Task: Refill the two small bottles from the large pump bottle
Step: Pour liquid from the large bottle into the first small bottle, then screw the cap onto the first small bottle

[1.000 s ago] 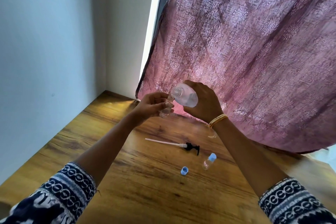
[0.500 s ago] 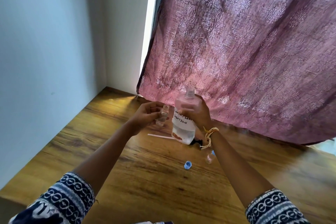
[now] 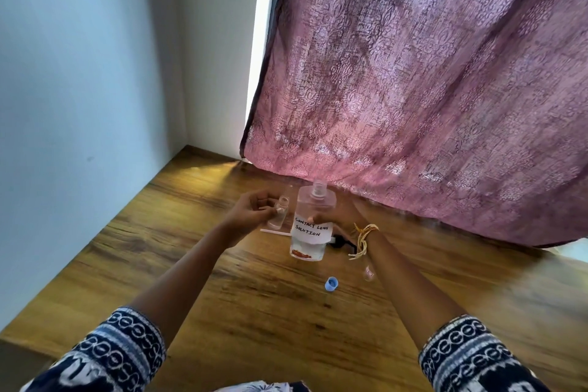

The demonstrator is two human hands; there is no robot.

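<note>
The large clear bottle, labelled "contact lens solution", stands upright with its neck open and its pump off. My right hand grips it from behind, mostly hidden by the bottle. Just left of it, my left hand holds a small clear bottle upright with no cap on. The black pump head with its white tube lies on the wooden table behind the large bottle. A second small bottle lies near my right forearm, partly hidden. A loose blue cap rests on the table.
The wooden table meets a white wall on the left. A pink patterned curtain hangs over the table's far edge, close behind the bottles.
The large bottle went from tilted over the small bottle to upright and lower, near the table. My left hand lowered slightly with the small bottle.
</note>
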